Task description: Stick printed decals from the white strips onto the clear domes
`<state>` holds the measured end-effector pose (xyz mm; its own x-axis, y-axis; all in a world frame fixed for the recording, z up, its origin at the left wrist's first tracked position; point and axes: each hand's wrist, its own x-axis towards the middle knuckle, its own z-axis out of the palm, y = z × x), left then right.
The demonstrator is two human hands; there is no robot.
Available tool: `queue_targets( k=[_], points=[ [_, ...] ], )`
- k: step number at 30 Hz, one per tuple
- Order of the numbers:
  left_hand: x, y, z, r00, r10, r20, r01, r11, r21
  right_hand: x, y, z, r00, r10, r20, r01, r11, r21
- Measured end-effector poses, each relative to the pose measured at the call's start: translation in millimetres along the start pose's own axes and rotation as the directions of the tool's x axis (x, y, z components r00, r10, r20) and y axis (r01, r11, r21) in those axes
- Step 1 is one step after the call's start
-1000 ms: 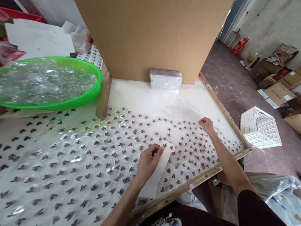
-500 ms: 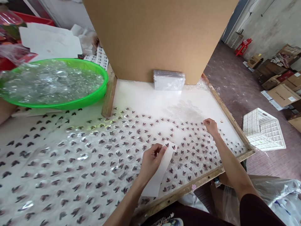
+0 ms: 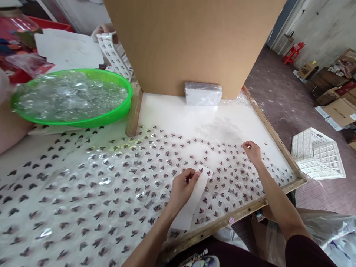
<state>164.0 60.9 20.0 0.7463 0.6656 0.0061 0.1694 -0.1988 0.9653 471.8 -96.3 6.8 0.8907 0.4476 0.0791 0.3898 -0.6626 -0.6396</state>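
Between thumb and fingers, my left hand [image 3: 183, 187] pinches a white strip of sticker backing paper [image 3: 191, 207]; a couple of small dark printed stickers show at its far end. My right hand [image 3: 252, 152] is closed in a pinch above the table, at the upper right of the rows. A small dark sticker seems to be at its fingertips, though partly hidden. All about both hands lie many clear round plastic pieces [image 3: 122, 214], each bearing a small dark-and-pink sticker, spread over the white tabletop [image 3: 164, 109].
A green basin [image 3: 91, 121] heaped with clear plastic pieces stands at left. Another person's hand [image 3: 104, 29] holds a sticker sheet [image 3: 114, 55] behind it. A tall cardboard sheet [image 3: 191, 44] rises at the back, a wrapped white stack [image 3: 203, 94] before it. Wooden rails [image 3: 274, 137] edge the table.
The view has shifted slightly. At the back left, the other person's hand has lifted a sticker sheet. My two hands stay nearly where they were over the table.
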Motion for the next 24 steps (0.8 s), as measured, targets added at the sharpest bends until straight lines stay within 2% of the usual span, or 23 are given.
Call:
queue_targets(
  k=[2, 4, 5, 7, 9, 12, 15, 17, 21, 24],
  points=[
    [0, 0, 1, 1.000, -0.003, -0.005, 0.003, 1.000, -0.009, -19, -19, -1, 1.000, -0.026, -0.017, 0.027, 0.996, 0.081],
    [-1, 0, 2, 1.000, -0.004, -0.009, 0.004, 1.000, -0.017, -48, -45, 4, 0.990, -0.108, 0.093, 0.085, 0.971, 0.223],
    [-1, 0, 2, 1.000, -0.004, -0.012, 0.004, 1.000, -0.018, -64, -59, 9, 0.962, -0.178, 0.206, 0.112, 0.948, 0.298],
    [-2, 0, 2, 1.000, -0.006, -0.027, 0.006, 1.000, -0.017, -95, -83, 20, 0.866, -0.307, 0.395, 0.142, 0.908, 0.394],
    [-2, 1, 2, 0.999, -0.010, -0.033, 0.010, 1.000, -0.014, -116, -100, 30, 0.823, -0.360, 0.440, 0.159, 0.889, 0.430],
    [-3, 3, 1, 0.999, -0.016, -0.039, 0.015, 0.999, -0.046, -126, -106, 38, 0.826, -0.372, 0.423, 0.173, 0.882, 0.438],
    [-3, 3, 0, 0.999, -0.037, -0.033, 0.033, 0.994, -0.108, -125, -103, 37, 0.788, -0.399, 0.468, 0.189, 0.881, 0.434],
    [-2, 3, 0, 0.998, -0.057, -0.009, 0.055, 0.989, -0.140, -125, -102, 37, 0.782, -0.414, 0.466, 0.209, 0.878, 0.430],
    [-2, 2, 0, 0.997, -0.073, -0.031, 0.068, 0.988, -0.138, -130, -105, 37, 0.838, -0.438, 0.326, 0.290, 0.863, 0.413],
    [-2, 3, 0, 0.997, -0.058, -0.049, 0.052, 0.993, -0.110, -130, -108, 33, 0.851, -0.470, 0.233, 0.349, 0.839, 0.419]
  ],
)
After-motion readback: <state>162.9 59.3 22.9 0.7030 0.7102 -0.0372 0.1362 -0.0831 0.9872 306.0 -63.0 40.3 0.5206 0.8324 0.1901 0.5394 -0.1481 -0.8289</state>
